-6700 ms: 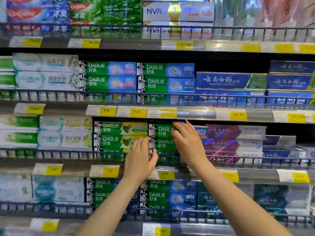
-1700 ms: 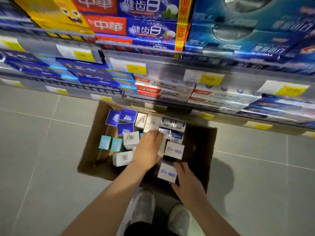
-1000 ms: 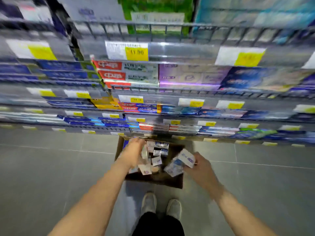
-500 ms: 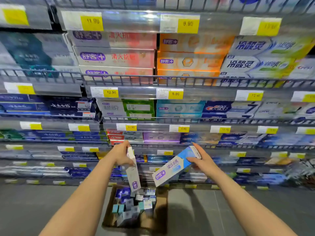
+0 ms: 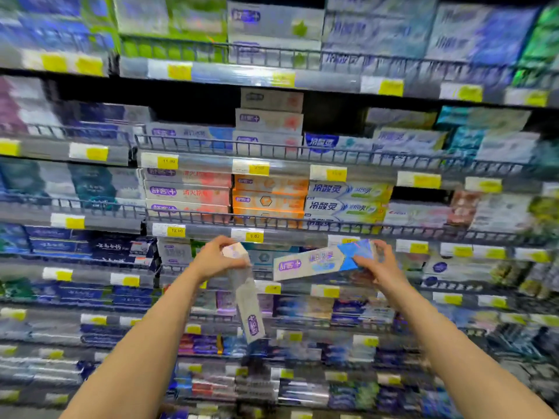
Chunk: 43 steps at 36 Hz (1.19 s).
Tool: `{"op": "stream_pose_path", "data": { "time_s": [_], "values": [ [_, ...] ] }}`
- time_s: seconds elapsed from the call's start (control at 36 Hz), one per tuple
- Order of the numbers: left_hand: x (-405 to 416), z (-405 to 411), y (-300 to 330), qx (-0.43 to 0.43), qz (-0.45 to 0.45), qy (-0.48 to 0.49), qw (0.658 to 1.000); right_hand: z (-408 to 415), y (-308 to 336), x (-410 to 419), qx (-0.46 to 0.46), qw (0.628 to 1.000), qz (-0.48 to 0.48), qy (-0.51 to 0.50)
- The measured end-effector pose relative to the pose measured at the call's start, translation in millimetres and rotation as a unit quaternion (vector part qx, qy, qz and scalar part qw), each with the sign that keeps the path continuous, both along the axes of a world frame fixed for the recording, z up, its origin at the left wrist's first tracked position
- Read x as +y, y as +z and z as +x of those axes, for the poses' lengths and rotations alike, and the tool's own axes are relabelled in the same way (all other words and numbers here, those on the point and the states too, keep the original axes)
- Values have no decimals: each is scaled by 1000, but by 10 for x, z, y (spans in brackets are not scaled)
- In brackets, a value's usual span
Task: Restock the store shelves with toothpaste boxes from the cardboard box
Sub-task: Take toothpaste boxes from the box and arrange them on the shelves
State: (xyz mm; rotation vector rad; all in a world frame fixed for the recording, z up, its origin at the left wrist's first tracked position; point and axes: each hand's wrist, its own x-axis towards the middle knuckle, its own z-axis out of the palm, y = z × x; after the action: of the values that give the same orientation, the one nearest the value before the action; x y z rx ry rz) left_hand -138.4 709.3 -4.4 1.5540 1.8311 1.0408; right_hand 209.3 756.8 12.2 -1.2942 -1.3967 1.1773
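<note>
I have a toothpaste box in each hand, both raised in front of the shelves [image 5: 272,234]. My left hand [image 5: 216,261] grips the top end of a white box [image 5: 248,309] that hangs almost straight down from my fingers, its purple logo near the low end. My right hand [image 5: 378,267] pinches the blue end of a second box [image 5: 317,263], which lies nearly level and points left toward my left hand; the two boxes are close but apart. Just above both hands runs a rail with yellow price tags [image 5: 254,236]. The view is smeared, so the small print on the boxes is probably unreadable.
</note>
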Motion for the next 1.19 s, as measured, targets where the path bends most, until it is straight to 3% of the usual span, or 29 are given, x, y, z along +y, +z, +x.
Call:
{"op": "stream_pose_path", "data": {
  "time_s": [0.25,0.47,0.61,0.72,0.83,1.03,1.19],
  "values": [
    [17,286,727,-174,91,-9,980,58,827,-113,143,988,63,-7],
    [-17,300,1165,-180,120,-44,975,-236,1270,-243,220,970,95,35],
    [-93,371,1313,-120,119,-128,977,-396,1287,-247,287,952,86,60],
    [-201,288,1353,-155,140,-127,970,-463,1298,-262,311,943,82,86],
    [-330,151,1319,-176,138,-135,965,-531,1269,-251,262,959,69,81],
    [-558,-179,1223,-181,135,-152,962,-751,1327,-322,-3,986,138,94],
    [-524,-723,1318,-144,158,-160,964,-1218,1399,-312,-23,981,170,86]
  ]
}}
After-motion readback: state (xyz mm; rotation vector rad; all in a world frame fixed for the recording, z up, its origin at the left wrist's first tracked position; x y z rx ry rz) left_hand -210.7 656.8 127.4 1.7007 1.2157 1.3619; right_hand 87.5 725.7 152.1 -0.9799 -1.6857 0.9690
